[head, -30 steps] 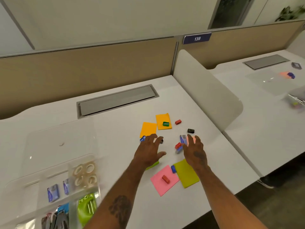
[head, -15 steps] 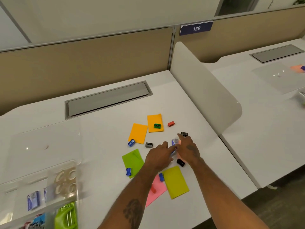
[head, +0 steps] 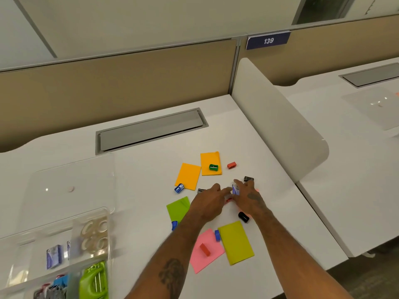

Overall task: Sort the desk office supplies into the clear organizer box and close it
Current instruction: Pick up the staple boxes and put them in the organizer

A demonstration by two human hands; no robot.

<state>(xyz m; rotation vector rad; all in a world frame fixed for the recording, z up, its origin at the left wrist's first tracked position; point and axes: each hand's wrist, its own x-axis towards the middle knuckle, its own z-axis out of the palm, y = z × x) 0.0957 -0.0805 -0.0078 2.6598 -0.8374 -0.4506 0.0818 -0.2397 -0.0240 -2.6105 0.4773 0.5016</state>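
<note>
Head view, OP: what have the fingers got?

Reply: The left hand has fairly straight fingers, tips touching a small blue box. The right hand crowds the other side, can't tell if it's actually pinching. The box sits on the desk between them, with sticky notes and sharpeners all around.

OP: which step?

Reply: Mid-sort I'd say, plenty still loose. The clear organizer box sits lid-open well off to the left, with similar blue boxes inside. Next needs a firm pinch, then a long carry left.
</note>
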